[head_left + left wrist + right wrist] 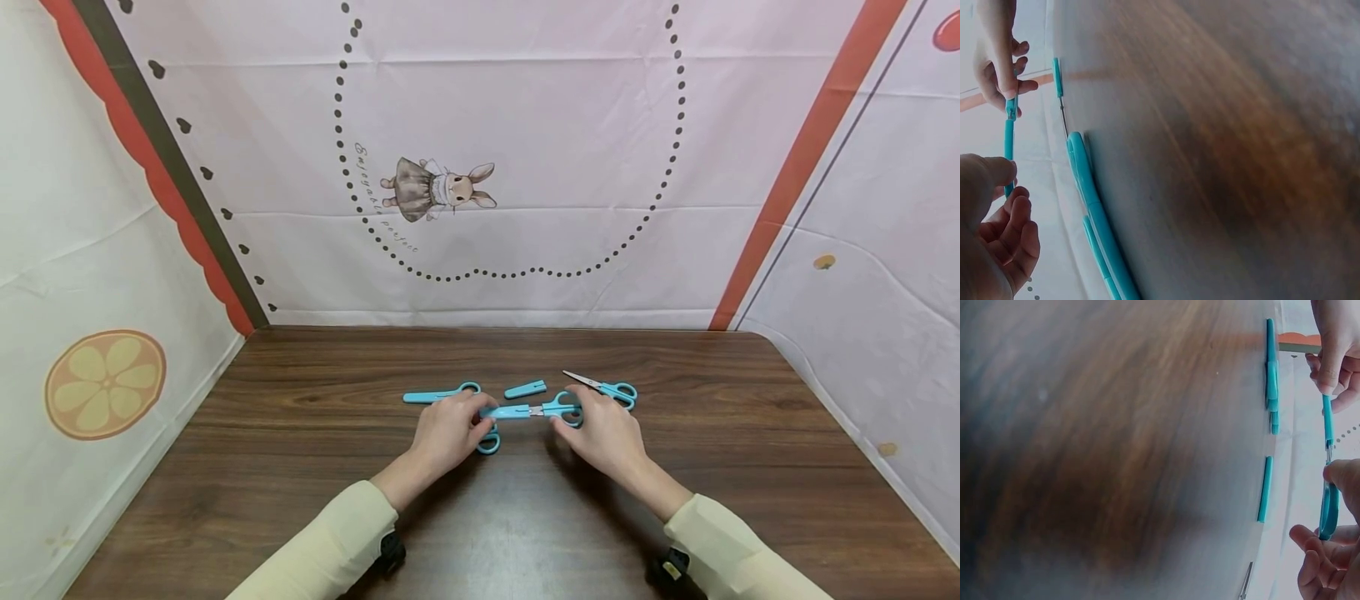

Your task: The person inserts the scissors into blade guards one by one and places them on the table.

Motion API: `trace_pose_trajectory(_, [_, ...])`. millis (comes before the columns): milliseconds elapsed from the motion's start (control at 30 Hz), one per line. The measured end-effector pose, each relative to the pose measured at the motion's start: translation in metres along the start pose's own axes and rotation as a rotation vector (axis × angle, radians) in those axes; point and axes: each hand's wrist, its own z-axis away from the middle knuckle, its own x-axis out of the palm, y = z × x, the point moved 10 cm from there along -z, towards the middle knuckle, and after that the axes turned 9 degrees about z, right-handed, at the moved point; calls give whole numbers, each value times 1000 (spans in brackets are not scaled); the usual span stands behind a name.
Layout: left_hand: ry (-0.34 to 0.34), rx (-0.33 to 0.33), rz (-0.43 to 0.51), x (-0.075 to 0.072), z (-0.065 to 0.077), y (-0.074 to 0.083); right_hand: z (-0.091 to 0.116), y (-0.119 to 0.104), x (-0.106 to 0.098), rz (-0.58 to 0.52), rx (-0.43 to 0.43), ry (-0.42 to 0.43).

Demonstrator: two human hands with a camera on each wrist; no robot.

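Note:
My left hand (pixel 445 432) pinches the blue blade cover (pixel 513 412) of a pair of scissors, thumb and fingers near its closed end. The blue handles (pixel 558 407) of those scissors are held by my right hand (pixel 606 429) between thumb and fingers. A short stretch of bare metal (pixel 536 411) shows between cover and handles, the rest of the blades being inside. Both wrist views show the scissors (pixel 1009 137) raised above the table, roughly level. Another blue handle loop (pixel 489 442) lies beneath my left hand, partly hidden by it.
Behind my left hand lie covered blue scissors (pixel 429 397). A loose blue cover (pixel 525 389) lies behind the held pair. Uncovered scissors (pixel 619 393) lie beyond my right hand, blades pointing left. Printed cloth (pixel 570 167) hangs around the brown wooden table (pixel 262 467).

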Motion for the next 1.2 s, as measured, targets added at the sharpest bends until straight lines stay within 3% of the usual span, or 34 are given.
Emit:
trace_pose_trajectory(367, [27,29,15,-2,1,3,0,0,-6,-13,-6,46])
trace_pose_trajectory(1200, [41,30,20,-3,-1,3,-1,-4,-6,-22,-9,50])
